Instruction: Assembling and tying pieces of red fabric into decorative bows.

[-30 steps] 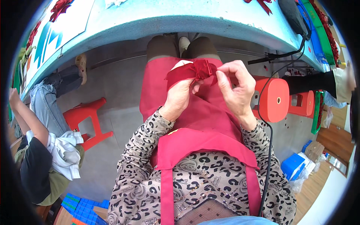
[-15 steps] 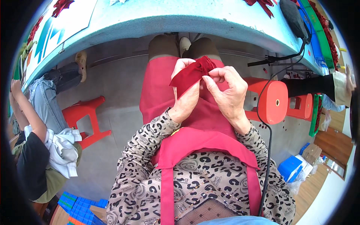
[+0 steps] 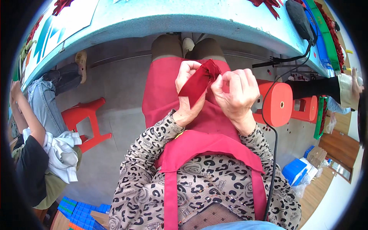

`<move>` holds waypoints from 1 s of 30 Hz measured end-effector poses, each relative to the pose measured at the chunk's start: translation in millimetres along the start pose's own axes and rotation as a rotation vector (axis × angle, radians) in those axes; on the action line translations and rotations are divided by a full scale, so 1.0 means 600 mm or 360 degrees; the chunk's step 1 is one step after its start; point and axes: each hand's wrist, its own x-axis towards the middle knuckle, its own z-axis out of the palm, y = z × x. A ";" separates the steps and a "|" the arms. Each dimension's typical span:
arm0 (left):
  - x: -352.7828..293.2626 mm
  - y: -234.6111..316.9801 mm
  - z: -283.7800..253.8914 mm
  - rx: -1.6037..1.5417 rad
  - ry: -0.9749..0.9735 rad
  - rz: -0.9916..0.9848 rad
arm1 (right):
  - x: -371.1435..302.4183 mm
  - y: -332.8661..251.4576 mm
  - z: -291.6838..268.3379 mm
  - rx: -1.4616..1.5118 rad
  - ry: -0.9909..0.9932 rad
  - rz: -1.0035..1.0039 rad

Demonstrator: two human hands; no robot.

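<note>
A dark red velvet ribbon bow is held up above my lap, over the red apron. My left hand grips it from beneath and behind, and the ribbon covers part of the palm and some fingers. At the bow's right side, my right hand has its thumb and index finger pinched together next to the gathered middle. Whatever the pinch holds is too small to make out.
Ahead lies the light blue table, with another red bow and a dark grey bag on it. Red stools stand right and left. A black cord runs down my right side. Another person sits at left.
My right hand has drawn slightly to the right and its fingers have curled tighter. The bow has turned a little, its wide tail now hanging more steeply.
</note>
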 end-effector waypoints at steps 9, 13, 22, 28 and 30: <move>0.006 0.009 -0.010 -0.0246 0.0072 0.0003 | 0.010 -0.032 0.012 0.0695 -0.0104 0.0537; 0.005 0.003 -0.009 -0.0224 0.0051 -0.0040 | 0.010 -0.023 0.015 0.0614 -0.0154 0.0488; 0.019 -0.003 0.014 -0.0548 -0.0032 -0.0235 | 0.013 -0.003 0.014 -0.0092 0.0051 -0.0137; 0.028 0.003 0.017 -0.0948 0.0023 -0.0594 | -0.016 -0.001 0.014 0.0524 0.0076 0.0166; 0.028 -0.005 0.012 -0.1016 -0.0068 -0.0602 | -0.021 0.001 0.015 0.0588 0.0052 0.0336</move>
